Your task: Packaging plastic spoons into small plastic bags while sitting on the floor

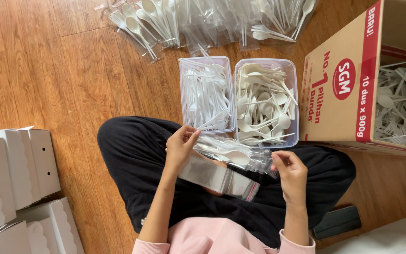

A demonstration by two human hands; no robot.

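My left hand (180, 146) pinches one end of a clear plastic sleeve (233, 155) with a white plastic spoon inside it, held over my lap. My right hand (290, 171) is at the sleeve's other end, fingers curled and touching its edge. A stack of empty clear sleeves (219, 178) lies on my knee just below. Ahead of my hands stand two clear tubs: the left tub (182, 94) holds white forks, the right tub (295, 94) holds white spoons.
A pile of bagged cutlery (189, 21) lies at the far side of the wooden floor. A cardboard box (344, 84) with loose cutlery stands at right. White paper boxes (15, 174) are stacked at left. A dark phone (337, 222) lies by my right knee.
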